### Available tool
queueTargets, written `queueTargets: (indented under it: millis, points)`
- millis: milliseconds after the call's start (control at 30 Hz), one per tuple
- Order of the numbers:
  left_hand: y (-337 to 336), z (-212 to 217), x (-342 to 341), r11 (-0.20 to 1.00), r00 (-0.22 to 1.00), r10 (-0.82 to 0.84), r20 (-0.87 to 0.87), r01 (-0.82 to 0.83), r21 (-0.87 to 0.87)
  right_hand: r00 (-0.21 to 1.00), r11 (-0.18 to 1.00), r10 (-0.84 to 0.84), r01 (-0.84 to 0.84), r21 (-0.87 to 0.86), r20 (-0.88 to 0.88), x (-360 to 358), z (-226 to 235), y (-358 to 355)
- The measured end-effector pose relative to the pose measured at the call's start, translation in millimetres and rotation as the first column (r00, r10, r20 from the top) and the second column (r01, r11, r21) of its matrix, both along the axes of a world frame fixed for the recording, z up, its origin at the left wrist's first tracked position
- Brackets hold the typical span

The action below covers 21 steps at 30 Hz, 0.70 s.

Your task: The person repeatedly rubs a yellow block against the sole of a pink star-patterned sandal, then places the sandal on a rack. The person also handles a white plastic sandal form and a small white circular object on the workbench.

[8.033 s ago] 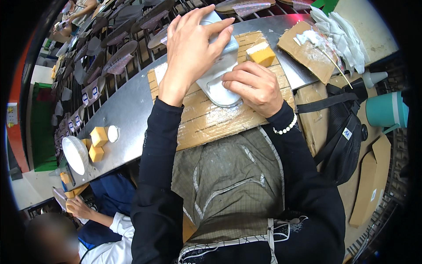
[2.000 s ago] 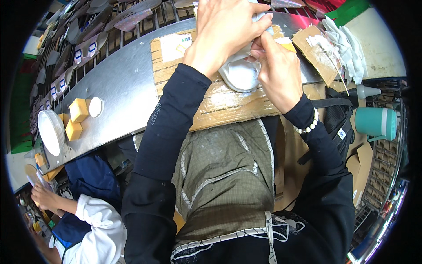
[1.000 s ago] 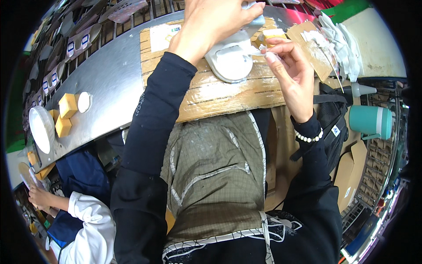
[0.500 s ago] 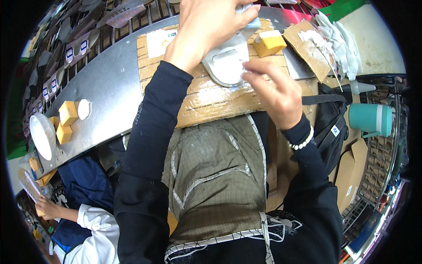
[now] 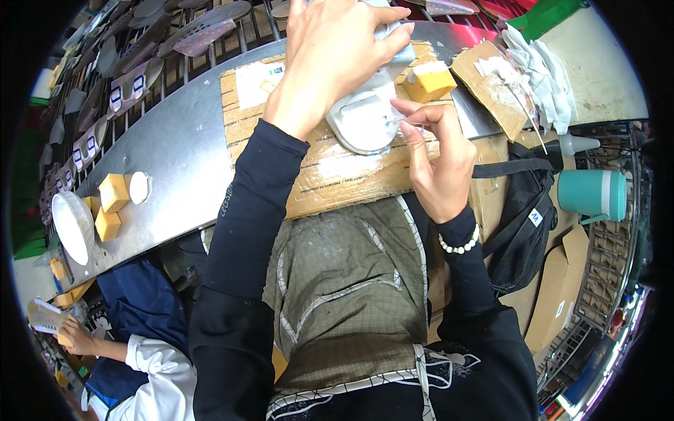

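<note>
Off to the left end of the metal bench (image 5: 175, 151) I see two yellow sponge blocks (image 5: 112, 193) beside a white dish (image 5: 70, 224). A teal mug (image 5: 593, 194) stands past the right end, above a black bag (image 5: 523, 228). White rags (image 5: 544, 67) lie at the far right corner.

A flat corrugated cardboard sheet (image 5: 330, 168) lies on the curved grey metal bench (image 5: 182, 147). On the sheet sits a pale grey shoe sole (image 5: 361, 119), under the left hand (image 5: 337, 49), with the right hand (image 5: 435, 154) at its near right. A yellow sponge block (image 5: 428, 81) lies just right of the sole. Far left on the bench, two yellow foam blocks (image 5: 109, 203) sit beside a round white dish (image 5: 70, 224). A teal plastic cup (image 5: 593, 195) stands well to the right.
</note>
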<state>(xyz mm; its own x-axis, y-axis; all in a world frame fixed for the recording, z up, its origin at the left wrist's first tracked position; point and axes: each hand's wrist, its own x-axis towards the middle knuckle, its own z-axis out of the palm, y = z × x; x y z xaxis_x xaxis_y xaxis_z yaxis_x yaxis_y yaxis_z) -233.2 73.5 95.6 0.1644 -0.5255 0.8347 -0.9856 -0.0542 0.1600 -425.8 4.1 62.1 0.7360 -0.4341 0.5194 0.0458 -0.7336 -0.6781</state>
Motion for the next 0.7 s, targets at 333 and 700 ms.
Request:
queueTargets:
  millis: [333, 700]
  points:
    - [1.3, -0.9, 0.7, 0.999, 0.993, -0.050, -0.104, 0.050, -0.010, 0.955, 0.980, -0.125, 0.162, 0.119, -0.270, 4.2, 25.4, -23.1]
    - [-0.9, -7.1, 1.5, 0.981, 0.932, -0.191, -0.309, 0.172, -0.087, 0.920, 0.988, -0.084, 0.028, -0.149, -0.383, 26.1, 27.4, -20.1]
